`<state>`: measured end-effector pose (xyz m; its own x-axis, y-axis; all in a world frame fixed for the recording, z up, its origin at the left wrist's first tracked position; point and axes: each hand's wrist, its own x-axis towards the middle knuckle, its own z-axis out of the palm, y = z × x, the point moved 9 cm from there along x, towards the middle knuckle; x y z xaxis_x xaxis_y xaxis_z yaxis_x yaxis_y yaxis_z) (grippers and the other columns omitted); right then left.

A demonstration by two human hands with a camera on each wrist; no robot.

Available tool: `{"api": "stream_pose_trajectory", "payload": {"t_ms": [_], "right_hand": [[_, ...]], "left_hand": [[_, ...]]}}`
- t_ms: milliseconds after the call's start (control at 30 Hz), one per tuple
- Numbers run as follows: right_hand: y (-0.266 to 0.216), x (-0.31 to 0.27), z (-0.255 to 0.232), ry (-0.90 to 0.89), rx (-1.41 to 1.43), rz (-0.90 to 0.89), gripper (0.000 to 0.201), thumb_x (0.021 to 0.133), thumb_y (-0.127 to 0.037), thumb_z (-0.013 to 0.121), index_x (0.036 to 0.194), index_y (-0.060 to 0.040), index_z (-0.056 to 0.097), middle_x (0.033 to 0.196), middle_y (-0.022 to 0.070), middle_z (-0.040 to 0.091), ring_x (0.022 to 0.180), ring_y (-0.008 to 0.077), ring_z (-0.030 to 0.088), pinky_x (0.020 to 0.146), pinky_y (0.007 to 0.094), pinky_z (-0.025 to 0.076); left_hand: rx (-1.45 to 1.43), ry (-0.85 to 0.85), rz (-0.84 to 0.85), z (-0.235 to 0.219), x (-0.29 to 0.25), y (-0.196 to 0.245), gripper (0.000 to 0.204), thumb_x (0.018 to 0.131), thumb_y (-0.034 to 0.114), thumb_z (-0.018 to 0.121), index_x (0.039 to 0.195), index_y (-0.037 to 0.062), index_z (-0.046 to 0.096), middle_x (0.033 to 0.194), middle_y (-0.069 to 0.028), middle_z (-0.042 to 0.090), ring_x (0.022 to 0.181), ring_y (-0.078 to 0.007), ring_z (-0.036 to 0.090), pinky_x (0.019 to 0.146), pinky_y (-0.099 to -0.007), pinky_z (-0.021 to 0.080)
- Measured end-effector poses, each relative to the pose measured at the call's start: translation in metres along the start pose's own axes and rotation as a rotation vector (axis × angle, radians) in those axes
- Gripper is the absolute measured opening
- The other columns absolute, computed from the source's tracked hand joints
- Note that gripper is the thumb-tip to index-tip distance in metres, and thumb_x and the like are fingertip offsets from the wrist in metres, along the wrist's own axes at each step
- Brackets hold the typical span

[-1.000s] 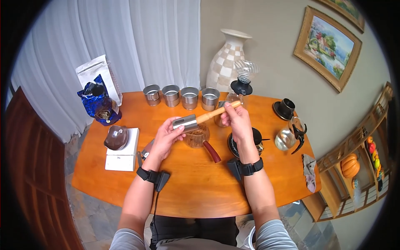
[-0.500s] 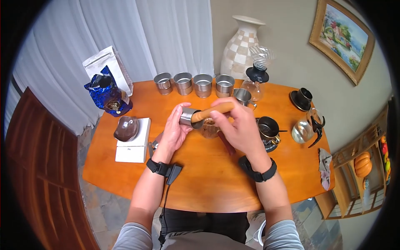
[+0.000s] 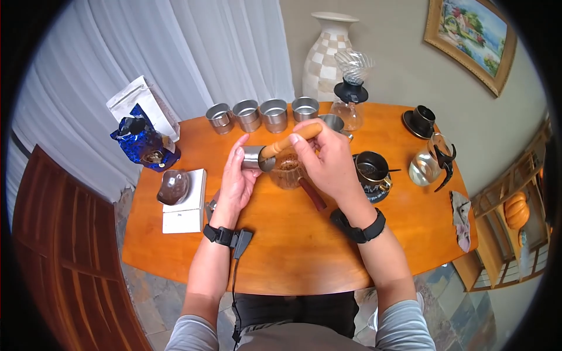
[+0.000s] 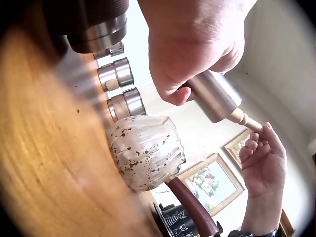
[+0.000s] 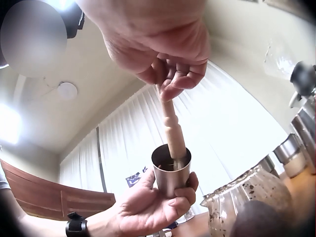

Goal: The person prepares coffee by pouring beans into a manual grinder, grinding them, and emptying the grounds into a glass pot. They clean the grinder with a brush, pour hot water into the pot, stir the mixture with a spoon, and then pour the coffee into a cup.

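Steel cup point(image 3: 253, 158) gripped in left hand point(image 3: 236, 182), held tilted above table point(image 3: 281, 245), mouth turned right toward other hand. Wooden-handled brush point(image 3: 291, 140) pinched at far end by right hand point(image 3: 328, 164) fingers; long axis slanted, lower tip sunk in cup mouth. Bristles hidden inside cup point(image 5: 170, 173), probably touching wall. Ribbed glass jar point(image 3: 288, 171) placed just below and between hands. Row of steel cups point(image 3: 275, 112) behind; open tabletop nearer person.
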<state>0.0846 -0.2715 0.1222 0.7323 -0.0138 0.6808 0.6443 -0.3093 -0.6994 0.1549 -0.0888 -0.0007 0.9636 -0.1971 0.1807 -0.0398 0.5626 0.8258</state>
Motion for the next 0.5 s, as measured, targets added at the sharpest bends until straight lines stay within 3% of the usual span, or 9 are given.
{"api": "stream_pose_trajectory", "payload": {"t_ms": [100,367,500], "right_hand": [[0.003,-0.002,0.011,-0.105,0.090,-0.029,0.017,0.090,-0.015,0.064,0.093,0.0010,0.059,0.072,0.0108,0.065,0.064,0.0192,0.065,0.060,0.0299,0.050],[0.000,-0.001,0.006,-0.038,0.163,0.012,0.016,0.090,-0.014,0.064,0.088,0.0009,0.059,0.073,0.0107,0.064,0.063,0.0195,0.064,0.059,0.0300,0.049],[-0.001,-0.002,0.009,-0.099,0.044,0.005,0.016,0.090,-0.013,0.064,0.088,0.0013,0.059,0.076,0.0112,0.065,0.061,0.0181,0.064,0.059,0.0290,0.050]], "left_hand": [[-0.047,-0.060,-0.004,0.001,0.001,-0.003,0.047,0.105,0.035,0.036,0.146,0.0122,0.033,0.115,-0.0083,0.058,0.087,-0.0119,0.061,0.064,-0.0215,0.052],[-0.127,-0.067,-0.052,0.007,-0.001,-0.006,0.044,0.105,0.033,0.037,0.141,0.0077,0.039,0.110,-0.0095,0.062,0.086,-0.0116,0.059,0.060,-0.0211,0.049],[-0.188,-0.073,-0.077,0.004,-0.002,-0.007,0.043,0.105,0.034,0.038,0.136,0.0046,0.043,0.112,-0.0107,0.062,0.086,-0.0130,0.060,0.060,-0.0223,0.049]]}}
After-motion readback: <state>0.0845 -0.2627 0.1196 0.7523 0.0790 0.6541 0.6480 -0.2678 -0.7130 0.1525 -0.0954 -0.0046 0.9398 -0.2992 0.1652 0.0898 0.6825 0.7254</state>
